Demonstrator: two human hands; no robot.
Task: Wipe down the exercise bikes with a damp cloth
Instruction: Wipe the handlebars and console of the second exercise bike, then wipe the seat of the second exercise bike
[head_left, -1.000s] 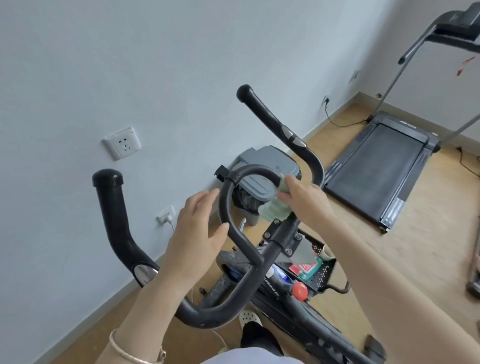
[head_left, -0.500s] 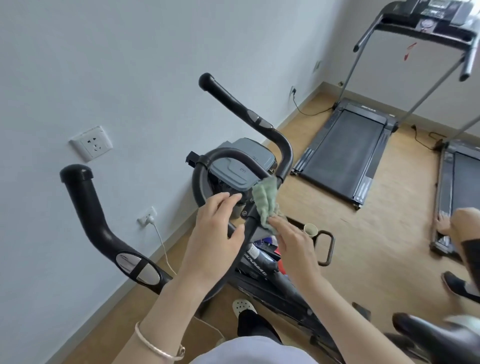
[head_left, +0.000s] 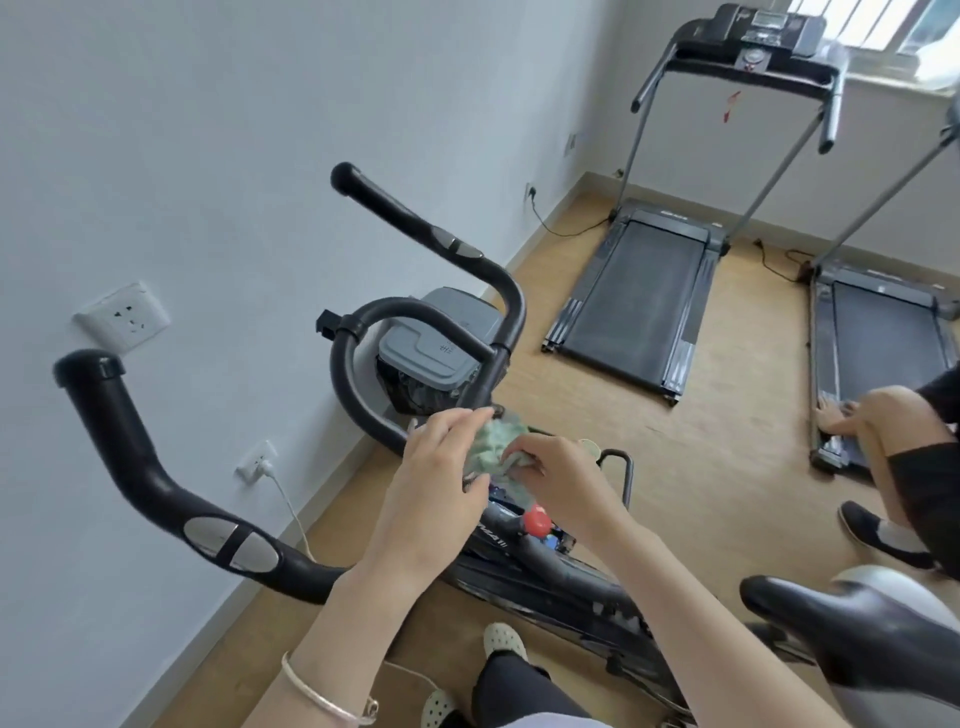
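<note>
Head view: left hand (head_left: 434, 470) and right hand (head_left: 563, 475) pinch the cloth (head_left: 493, 441).

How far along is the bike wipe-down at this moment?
Done: no wet marks show what's been wiped. In hand: the left hand and right hand both hold the bunched green cloth near the handlebar loop. Left: frame and saddle, neither touched now.

Centre: crumpled green cloth (head_left: 493, 441) between left hand (head_left: 431, 483) and right hand (head_left: 561, 478), both holding it, just before the inner loop of the black tubular handlebar (head_left: 156, 483). Behind the loop, against the wall: grey plastic lidded unit (head_left: 436, 348). Right of it: black-belted treadmill (head_left: 634, 306); further right, second grey-framed treadmill (head_left: 883, 332), crouching person (head_left: 893, 441) at its near end. Lower right: black moulded saddle (head_left: 852, 629).
</note>
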